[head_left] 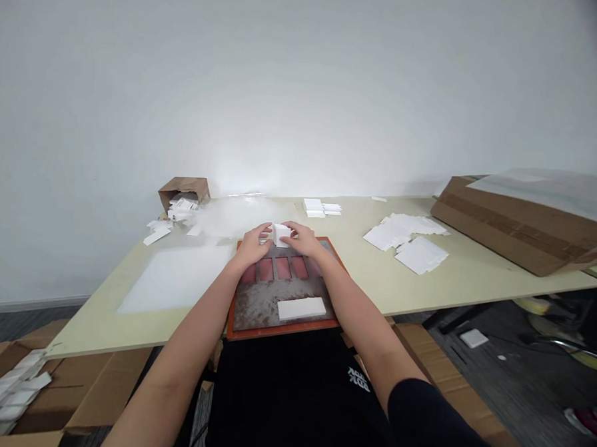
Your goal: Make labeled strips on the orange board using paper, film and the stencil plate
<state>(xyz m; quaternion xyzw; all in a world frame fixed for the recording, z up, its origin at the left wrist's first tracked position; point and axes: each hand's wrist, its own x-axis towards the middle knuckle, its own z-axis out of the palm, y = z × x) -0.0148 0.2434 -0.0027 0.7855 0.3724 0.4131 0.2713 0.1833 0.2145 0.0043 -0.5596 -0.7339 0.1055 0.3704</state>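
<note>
Between my two hands a small stack of white cards (281, 235) stands upright over the far part of a grey board with an orange rim (257, 332). My right hand (301, 238) grips the stack from the right, thumb on its near face. On the other side, my left hand (256, 243) curves its fingers close to the stack's left edge; whether they touch it I cannot tell. Several reddish rectangular recesses (283, 268) run across the board below my hands. A white strip-like block (301, 308) lies on the board's near part.
Small white stacks (314, 207) stand near the wall. Flat white pieces (421, 254) lie to the right, before a large cardboard box (518, 225). At the left are a small tipped box (184, 189) spilling white pieces and a translucent sheet (175, 280). An open carton (94, 389) sits below.
</note>
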